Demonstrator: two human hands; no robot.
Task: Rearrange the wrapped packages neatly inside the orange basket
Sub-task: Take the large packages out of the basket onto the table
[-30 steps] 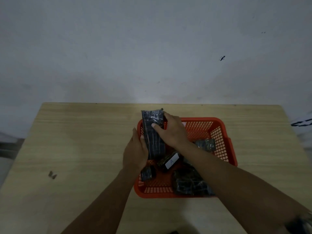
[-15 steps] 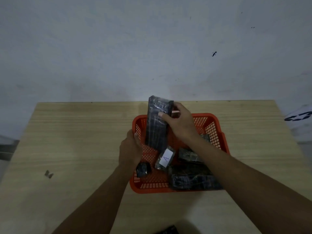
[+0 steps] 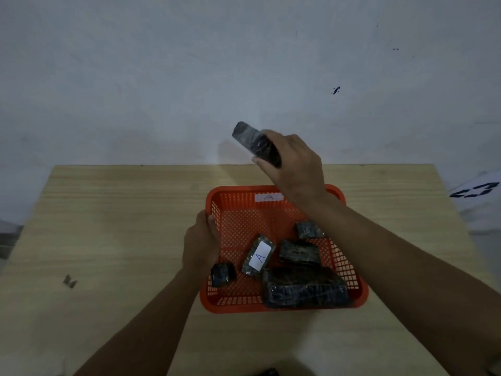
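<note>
An orange basket sits on the wooden table. My right hand holds a long dark wrapped package high above the basket's far edge, tilted up to the left. My left hand grips the basket's left rim. Inside lie several dark wrapped packages: a large one at the near right, a small one at the near left, one with a white "A" label in the middle, and two more toward the right.
A white "A" label is stuck on the basket's far wall. A small grey scrap lies on the table at the left. A white wall rises behind the table. A dark object peeks in at the bottom edge.
My right hand has lifted the long package out of the basket, up and away. My left hand let go of it and now holds the basket's left rim.
</note>
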